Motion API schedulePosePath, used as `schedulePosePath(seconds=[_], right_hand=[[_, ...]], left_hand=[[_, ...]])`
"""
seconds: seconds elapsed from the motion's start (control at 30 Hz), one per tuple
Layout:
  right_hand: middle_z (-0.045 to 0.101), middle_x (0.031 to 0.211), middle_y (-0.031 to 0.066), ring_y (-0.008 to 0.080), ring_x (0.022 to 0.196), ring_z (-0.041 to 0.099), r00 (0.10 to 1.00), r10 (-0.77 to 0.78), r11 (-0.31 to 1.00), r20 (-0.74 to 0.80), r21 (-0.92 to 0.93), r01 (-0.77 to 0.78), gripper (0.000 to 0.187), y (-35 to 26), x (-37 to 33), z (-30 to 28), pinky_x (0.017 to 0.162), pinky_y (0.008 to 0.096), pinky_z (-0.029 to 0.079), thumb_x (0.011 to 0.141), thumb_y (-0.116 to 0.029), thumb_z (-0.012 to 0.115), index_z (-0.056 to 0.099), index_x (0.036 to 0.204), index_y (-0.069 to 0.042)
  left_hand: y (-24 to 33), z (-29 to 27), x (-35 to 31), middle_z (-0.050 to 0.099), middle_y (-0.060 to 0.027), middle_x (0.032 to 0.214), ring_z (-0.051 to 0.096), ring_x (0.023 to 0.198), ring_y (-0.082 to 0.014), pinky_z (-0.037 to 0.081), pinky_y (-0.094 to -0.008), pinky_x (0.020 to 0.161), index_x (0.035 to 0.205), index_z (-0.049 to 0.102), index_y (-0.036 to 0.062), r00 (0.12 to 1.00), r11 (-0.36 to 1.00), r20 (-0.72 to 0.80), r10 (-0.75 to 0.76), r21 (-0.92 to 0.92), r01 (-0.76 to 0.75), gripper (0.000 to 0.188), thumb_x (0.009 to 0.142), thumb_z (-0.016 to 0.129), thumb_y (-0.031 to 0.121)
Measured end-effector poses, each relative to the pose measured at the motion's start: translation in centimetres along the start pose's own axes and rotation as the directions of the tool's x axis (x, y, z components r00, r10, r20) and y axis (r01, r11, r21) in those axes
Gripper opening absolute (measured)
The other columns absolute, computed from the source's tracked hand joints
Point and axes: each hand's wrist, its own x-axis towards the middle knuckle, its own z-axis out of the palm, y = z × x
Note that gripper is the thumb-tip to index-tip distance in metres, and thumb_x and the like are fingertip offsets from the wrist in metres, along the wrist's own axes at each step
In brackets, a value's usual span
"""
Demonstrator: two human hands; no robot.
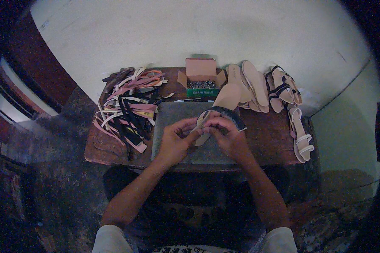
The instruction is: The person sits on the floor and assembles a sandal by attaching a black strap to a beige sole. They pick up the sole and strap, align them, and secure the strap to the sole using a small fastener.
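Above the grey mat (169,116), a beige sandal sole (227,98) slants between my hands, one end toward the box of nails. My left hand (178,135) is closed on the near part of the sole, thumb lying along it. A black strap (229,113) curves over the sole and hangs down past my right hand (227,135), whose fingertips pinch it close to the left thumb. The fingers of both hands nearly meet, and they hide the exact spot where strap and sole come together.
Several loose straps (128,110) in black, pink and white pile up on the left of the wooden table (264,145). An open box of small nails (202,85) stands behind the mat. Beige soles (254,86), black-strapped sandals (280,87) and white-strapped sandals (300,135) lie at right. A wall rises behind.
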Motion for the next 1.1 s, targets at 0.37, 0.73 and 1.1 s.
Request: schedulePosePath(seconds=[0.37,0.73,1.1], right_hand=[[0.064,0.107,0.0085,0.0226,0.108,0.06,0.999,0.048,0.989,0.0,0.141,-0.047,0.017,-1.7,0.9,-0.6,0.096,0.0333,0.046,0.084,-0.006,0.072,0.066,0.1,-0.006],[0.064,0.118,0.0102,0.021,0.104,0.062,0.983,0.185,0.971,0.016,0.151,-0.185,0.03,-2.9,1.1,-1.1,0.089,0.035,0.05,0.081,-0.007,0.074,0.064,0.109,-0.004],[0.062,0.111,0.012,0.0288,0.106,0.061,0.991,-0.105,0.993,0.084,0.055,0.101,0.028,0.0,2.2,-1.9,0.091,0.0364,0.048,0.079,-0.005,0.069,0.068,0.107,-0.006]], left_hand=[[-1.2,-0.1,0.3,0.07,-0.0085,0.104,0.066,0.083,-0.0128,0.053,-0.026,0.067,0.122,0.061,0.0007,0.998,0.997,-0.009,0.055,-0.045,-0.056,0.034,0.09,0.069,0.01],[-1.2,0.1,0.4,0.071,-0.0068,0.101,0.065,0.079,-0.01,0.053,-0.024,0.062,0.117,0.064,0.0022,0.995,0.995,0.015,0.103,-0.016,-0.103,0.032,0.089,0.071,0.016],[-1.9,0.3,0.6,0.07,-0.0027,0.088,0.061,0.075,-0.0069,0.05,-0.0229,0.06,0.11,0.066,0.0005,0.964,0.96,-0.015,0.264,0.098,-0.261,0.023,0.088,0.07,0.008]])
